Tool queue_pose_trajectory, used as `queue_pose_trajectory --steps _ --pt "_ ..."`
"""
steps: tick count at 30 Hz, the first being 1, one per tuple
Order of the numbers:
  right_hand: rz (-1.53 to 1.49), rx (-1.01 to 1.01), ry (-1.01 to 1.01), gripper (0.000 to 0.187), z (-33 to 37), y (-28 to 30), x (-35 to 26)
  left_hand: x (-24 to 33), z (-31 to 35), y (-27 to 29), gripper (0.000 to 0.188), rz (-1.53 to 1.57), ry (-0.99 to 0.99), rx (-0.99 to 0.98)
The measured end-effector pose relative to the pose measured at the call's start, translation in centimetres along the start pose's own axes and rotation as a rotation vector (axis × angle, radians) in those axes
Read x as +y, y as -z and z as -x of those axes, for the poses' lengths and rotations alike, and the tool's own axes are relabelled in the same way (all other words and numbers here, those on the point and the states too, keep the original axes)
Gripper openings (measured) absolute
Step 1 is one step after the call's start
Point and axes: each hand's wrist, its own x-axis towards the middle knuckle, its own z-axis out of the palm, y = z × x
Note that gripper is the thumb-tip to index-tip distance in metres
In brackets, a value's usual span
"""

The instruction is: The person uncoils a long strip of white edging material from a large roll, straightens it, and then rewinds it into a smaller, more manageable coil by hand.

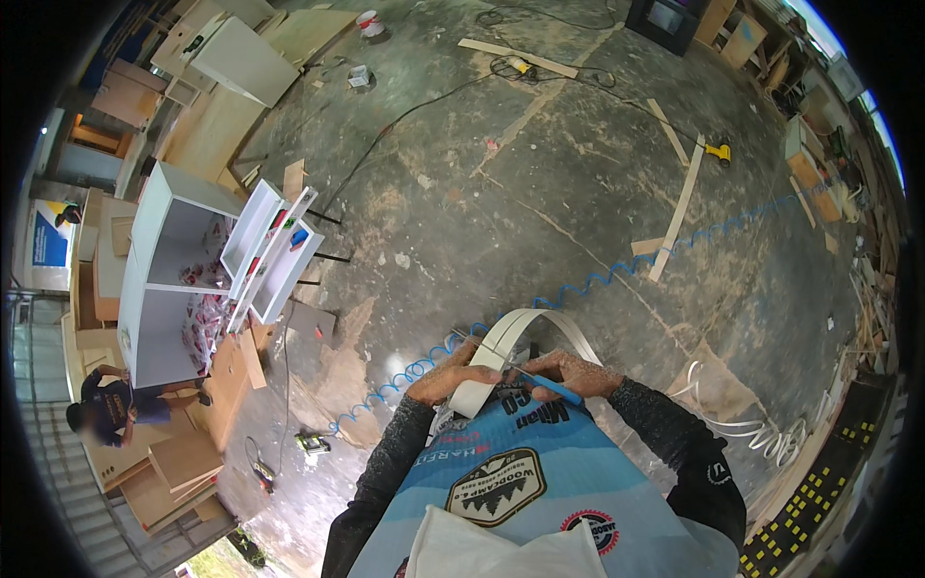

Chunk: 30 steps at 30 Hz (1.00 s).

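In front of my body, a wide, cream-white flexible strip [505,337] bends in an arch, its far end curving down to the right. My left hand [445,376] is closed around the strip's left part, with the fingers near its edge. My right hand [576,374] grips a slim tool with a blue handle [556,387]; its thin tip points left toward the strip. The exact kind of tool is too small to tell. Both hands look dusty. Part of the strip is hidden behind my right hand.
A coiled blue air hose [414,371] crosses the floor behind my hands. A nail gun [313,442] lies at left, near a white cabinet [178,279] with drawers. Narrow boards [679,207], a yellow drill [718,152] and curled white strips [761,438] lie right. Someone [116,409] crouches far left.
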Motion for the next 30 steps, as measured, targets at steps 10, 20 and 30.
queue_pose_trajectory --steps 10,20,30 --pt "-0.013 0.021 -0.01 0.061 0.5 -0.2 -0.1 1.3 0.5 -0.5 0.101 -0.092 -0.033 0.052" --pt "0.085 0.098 -0.001 0.053 1.3 -1.3 -2.0 1.3 0.6 -0.3 0.105 -0.196 -0.077 0.069" --pt "0.127 0.064 0.063 0.058 1.0 -2.2 -2.7 1.8 1.5 -0.9 0.104 -0.213 -0.116 0.024"
